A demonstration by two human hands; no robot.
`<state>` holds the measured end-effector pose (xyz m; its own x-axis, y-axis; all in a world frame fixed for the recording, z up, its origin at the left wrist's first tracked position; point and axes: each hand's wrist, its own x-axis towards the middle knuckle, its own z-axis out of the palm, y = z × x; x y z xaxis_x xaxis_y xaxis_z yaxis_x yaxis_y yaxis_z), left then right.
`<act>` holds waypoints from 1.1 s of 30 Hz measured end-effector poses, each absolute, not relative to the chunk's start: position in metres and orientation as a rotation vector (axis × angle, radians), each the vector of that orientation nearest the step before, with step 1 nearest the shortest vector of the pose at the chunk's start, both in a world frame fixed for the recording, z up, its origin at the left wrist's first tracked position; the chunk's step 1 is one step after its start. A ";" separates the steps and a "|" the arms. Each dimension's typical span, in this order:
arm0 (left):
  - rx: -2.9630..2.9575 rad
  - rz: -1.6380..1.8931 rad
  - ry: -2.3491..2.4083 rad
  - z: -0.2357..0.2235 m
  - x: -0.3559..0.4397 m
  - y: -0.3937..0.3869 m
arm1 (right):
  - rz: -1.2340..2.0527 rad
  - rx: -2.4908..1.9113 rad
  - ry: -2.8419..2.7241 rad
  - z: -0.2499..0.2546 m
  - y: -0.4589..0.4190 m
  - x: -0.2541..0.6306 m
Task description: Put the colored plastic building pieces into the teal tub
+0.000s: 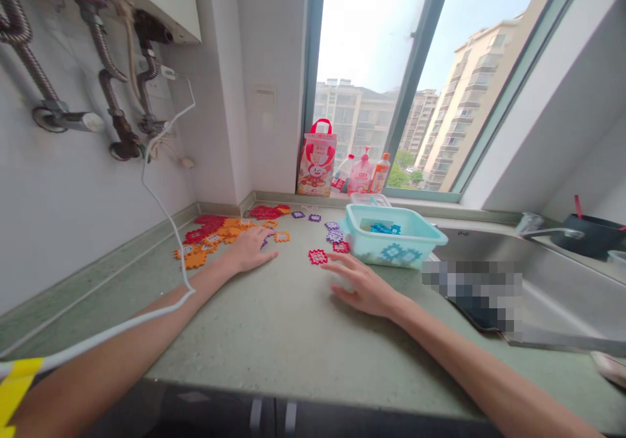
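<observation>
My left hand [252, 249] lies flat and open on the green counter, its fingers touching the edge of a heap of orange and red plastic puzzle tiles [215, 234]. My right hand [364, 287] rests open on the counter with fingers spread, its fingertips just short of a single red tile [317, 256]. Purple tiles [334, 234] and another red tile [341, 247] lie between that hand and a light blue plastic tub [391, 242], which holds blue tiles [385, 229].
A steel sink [518, 275] with a tap [542, 229] lies at the right. A red gift bag [317, 159] and several bottles [364, 174] stand on the window sill. A white cable [166, 216] hangs from wall pipes across my left arm.
</observation>
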<state>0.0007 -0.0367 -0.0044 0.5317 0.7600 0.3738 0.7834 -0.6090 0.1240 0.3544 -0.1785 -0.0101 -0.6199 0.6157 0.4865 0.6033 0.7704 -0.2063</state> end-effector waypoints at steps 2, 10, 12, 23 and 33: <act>-2.701 -0.579 -1.330 -0.003 -0.004 -0.033 | 0.124 -0.960 -2.423 -0.016 -0.177 0.354; -2.737 -0.489 -1.132 -0.006 0.007 -0.037 | 0.277 -1.161 -2.383 -0.032 -0.168 0.357; -2.745 -0.458 -1.125 -0.008 0.015 -0.038 | 0.260 -1.199 -2.371 -0.033 -0.166 0.356; -2.843 -0.463 -1.100 -0.016 0.025 -0.033 | 0.024 -1.315 -2.296 -0.034 -0.136 0.329; -2.981 -0.573 -1.045 -0.019 0.019 -0.024 | -0.067 -1.404 -2.248 -0.030 -0.100 0.292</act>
<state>0.0192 -0.0241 -0.0188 0.7246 0.6162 0.3084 0.5917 -0.7858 0.1800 0.2916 -0.0998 -0.0296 -0.3545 0.8333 0.4242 0.8570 0.4709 -0.2090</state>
